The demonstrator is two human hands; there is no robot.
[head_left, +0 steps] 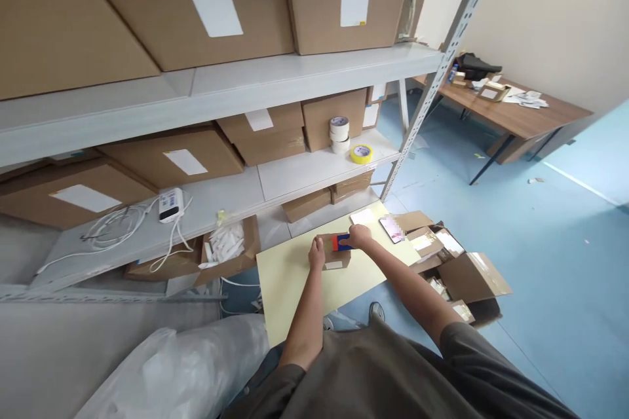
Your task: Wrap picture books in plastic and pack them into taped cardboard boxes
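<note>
On the pale yellow board (285, 281), a small brown cardboard box (339, 256) lies in front of me, a white label on its near side. My left hand (317, 253) is closed on the left edge of this box. My right hand (360, 236) grips a blue-and-orange tape dispenser (342, 242), which rests against the top of the box; its far side is covered by my fingers. A phone (392, 229) lies on the board to the right, close to a white card (362, 217).
An open carton (466, 272) of small boxes stands right of the board. Behind it, metal shelving (314, 180) carries large cartons, white tape rolls (339, 134), a yellow tape roll (362, 154) and a cabled white device (171, 205). Plastic wrap (191, 373) lies lower left; a wooden table (531, 108) stands far right.
</note>
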